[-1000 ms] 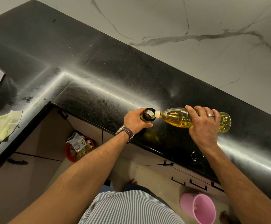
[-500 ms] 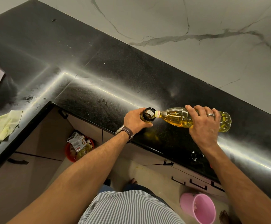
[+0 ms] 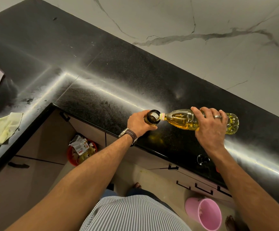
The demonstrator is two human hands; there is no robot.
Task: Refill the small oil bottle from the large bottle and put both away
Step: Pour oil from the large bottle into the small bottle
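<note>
Here the pour is under way: the right hand (image 3: 210, 125) has its fingers (image 3: 200, 112) wrapped over the body of the large bottle (image 3: 185, 120), which lies tipped almost flat above the black tabletop (image 3: 118, 72), its neck meeting the open mouth of the small oil bottle (image 3: 153, 117). That small bottle stands upright near the front edge of the tabletop, and the left hand (image 3: 139, 124) curls round its side to steady it. Yellow oil fills much of the large bottle; how high the level sits in the small one cannot be read from above. The step in hand, then, looks to be the refill itself, with capping and putting away both bottles not yet done. The next move likely calls for watching the small bottle's mouth and tipping the large bottle back upright before it overflows, keeping the two mouths together so nothing runs onto the tabletop. A yellow cloth (image 3: 0, 129) lies well apart to the left.
</note>
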